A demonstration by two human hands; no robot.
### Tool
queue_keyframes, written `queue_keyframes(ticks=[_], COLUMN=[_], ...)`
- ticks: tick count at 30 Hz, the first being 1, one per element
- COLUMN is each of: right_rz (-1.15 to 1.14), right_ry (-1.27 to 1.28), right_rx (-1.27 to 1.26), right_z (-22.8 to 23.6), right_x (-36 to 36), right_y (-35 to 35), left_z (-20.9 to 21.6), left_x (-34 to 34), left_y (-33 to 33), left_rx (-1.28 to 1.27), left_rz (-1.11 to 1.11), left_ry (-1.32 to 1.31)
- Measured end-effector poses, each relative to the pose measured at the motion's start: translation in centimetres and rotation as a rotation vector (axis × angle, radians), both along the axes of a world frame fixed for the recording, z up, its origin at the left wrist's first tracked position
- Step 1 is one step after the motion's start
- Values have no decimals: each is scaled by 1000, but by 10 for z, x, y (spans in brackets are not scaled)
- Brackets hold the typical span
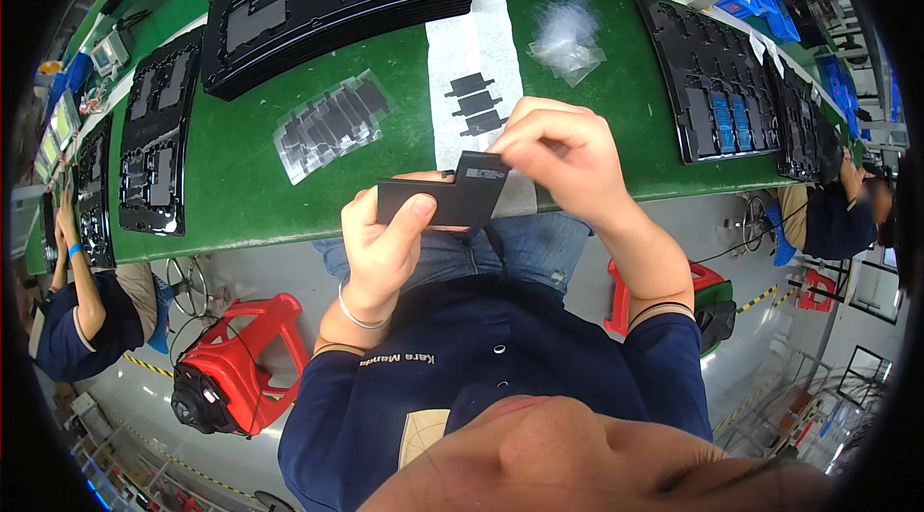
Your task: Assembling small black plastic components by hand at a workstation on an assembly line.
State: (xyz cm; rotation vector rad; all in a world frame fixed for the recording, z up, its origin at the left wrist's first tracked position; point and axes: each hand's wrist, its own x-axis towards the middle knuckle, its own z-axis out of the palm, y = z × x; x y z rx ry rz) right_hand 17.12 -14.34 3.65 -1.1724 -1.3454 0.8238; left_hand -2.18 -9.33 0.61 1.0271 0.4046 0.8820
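My left hand [377, 244] grips a flat L-shaped black piece [452, 202], battery-like, by its lower left arm, thumb on top. Pale print marks the upper arm of the piece. At the upper right corner, my right hand [570, 151] is closed in a pinch, its fingertips touching the edge; whether a small part sits between them is hidden. Just beyond, several small black tabbed stickers [476, 103] lie in a column on a white strip [457, 31]. Left of these, a clear sheet [332, 124] carrying black strips rests on the green table [404, 60].
A tall stack of black trays [337, 7] stands at the far left, with another tray [154, 132] beside it. Clear film pieces [568, 36] lie right of the strip. More black trays [707, 79] sit at the right. Other people work at both sides; red stools [241, 348] stand below.
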Motion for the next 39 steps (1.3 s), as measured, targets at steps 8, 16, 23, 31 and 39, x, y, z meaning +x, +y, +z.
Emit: queue_keyframes(ticks=[8, 16, 23, 31, 39], right_rz=[63, 55, 180, 54, 109], right_ry=[88, 338, 252, -35, -1], right_rx=[-148, -207, -321, -106, -149], right_z=[1, 2, 2, 0, -9], right_x=[-1, 0, 3, 9, 10], right_y=[3, 7, 19, 17, 7], left_z=[0, 1, 0, 1, -19], left_x=[6, 12, 9, 15, 17], left_y=[-2, -2, -1, 1, -5], left_rx=[0, -98, 21, 22, 320], left_rz=[37, 88, -29, 35, 216], left_ry=[-8, 14, 121, 221, 149])
